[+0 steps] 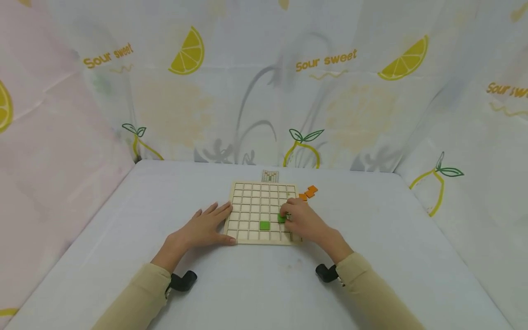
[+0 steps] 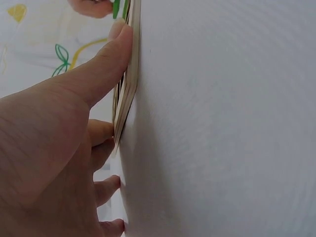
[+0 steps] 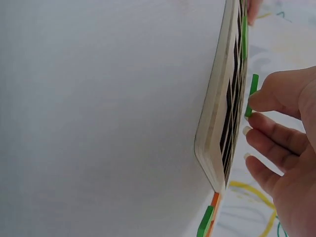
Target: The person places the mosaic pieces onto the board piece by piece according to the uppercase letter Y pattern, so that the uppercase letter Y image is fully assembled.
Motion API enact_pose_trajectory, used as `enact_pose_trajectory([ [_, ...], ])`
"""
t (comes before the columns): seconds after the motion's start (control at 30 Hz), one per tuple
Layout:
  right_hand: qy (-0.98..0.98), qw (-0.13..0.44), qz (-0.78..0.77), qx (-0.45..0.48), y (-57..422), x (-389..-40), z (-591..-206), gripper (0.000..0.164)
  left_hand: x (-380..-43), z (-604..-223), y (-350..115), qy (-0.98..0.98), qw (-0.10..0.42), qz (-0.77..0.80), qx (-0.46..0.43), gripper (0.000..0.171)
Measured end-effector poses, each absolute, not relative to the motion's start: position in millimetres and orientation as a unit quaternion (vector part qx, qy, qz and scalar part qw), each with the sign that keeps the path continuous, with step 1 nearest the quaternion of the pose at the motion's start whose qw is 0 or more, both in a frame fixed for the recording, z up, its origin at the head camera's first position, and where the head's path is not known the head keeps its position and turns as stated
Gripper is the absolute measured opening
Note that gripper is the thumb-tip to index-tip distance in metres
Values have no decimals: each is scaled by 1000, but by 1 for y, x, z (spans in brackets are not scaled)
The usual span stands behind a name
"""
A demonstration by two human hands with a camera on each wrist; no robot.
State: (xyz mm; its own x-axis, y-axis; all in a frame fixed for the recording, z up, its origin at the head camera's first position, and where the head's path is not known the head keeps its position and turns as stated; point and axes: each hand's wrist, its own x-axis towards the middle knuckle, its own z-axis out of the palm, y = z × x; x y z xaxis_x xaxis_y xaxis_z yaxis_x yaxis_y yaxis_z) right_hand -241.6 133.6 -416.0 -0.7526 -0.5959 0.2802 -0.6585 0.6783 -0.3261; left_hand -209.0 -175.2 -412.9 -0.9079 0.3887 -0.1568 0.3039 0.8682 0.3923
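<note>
A square wooden grid board (image 1: 255, 200) lies flat on the table. My left hand (image 1: 205, 229) rests at its left side, fingers spread and thumb on the near left corner. In the left wrist view the thumb (image 2: 106, 61) presses on the board's edge. My right hand (image 1: 307, 221) is over the right part of the board and pinches a green square tile (image 3: 253, 95) between thumb and fingers. The right wrist view shows this tile tipped on edge, just above the grid. Another green tile (image 1: 264, 225) sits in a cell near the front.
Several orange tiles (image 1: 312, 189) lie beside the board's right edge. A green tile (image 3: 205, 222) is near them in the right wrist view. Behind the board lies a small patterned card (image 1: 270, 176). Printed cloth (image 1: 255, 91) hangs around the white table (image 1: 255, 288).
</note>
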Motion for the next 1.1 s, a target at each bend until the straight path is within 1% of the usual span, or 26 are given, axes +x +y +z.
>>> enact_pose_trajectory([
  [0.17,-916,50,204,342,123,-244,-416,19,-208,-412,-175,960,116,184,178,104],
  [0.4,-920,41,200,336,111,-248,-418,22,-208,-410,-174,960,116,184,179,105],
  [0.6,-927,16,193,322,102,-246,-414,20,-209,-411,-174,960,115,182,179,106],
  [1.1,-920,28,168,354,92,-248,-416,16,-210,-412,-175,960,119,183,178,105],
])
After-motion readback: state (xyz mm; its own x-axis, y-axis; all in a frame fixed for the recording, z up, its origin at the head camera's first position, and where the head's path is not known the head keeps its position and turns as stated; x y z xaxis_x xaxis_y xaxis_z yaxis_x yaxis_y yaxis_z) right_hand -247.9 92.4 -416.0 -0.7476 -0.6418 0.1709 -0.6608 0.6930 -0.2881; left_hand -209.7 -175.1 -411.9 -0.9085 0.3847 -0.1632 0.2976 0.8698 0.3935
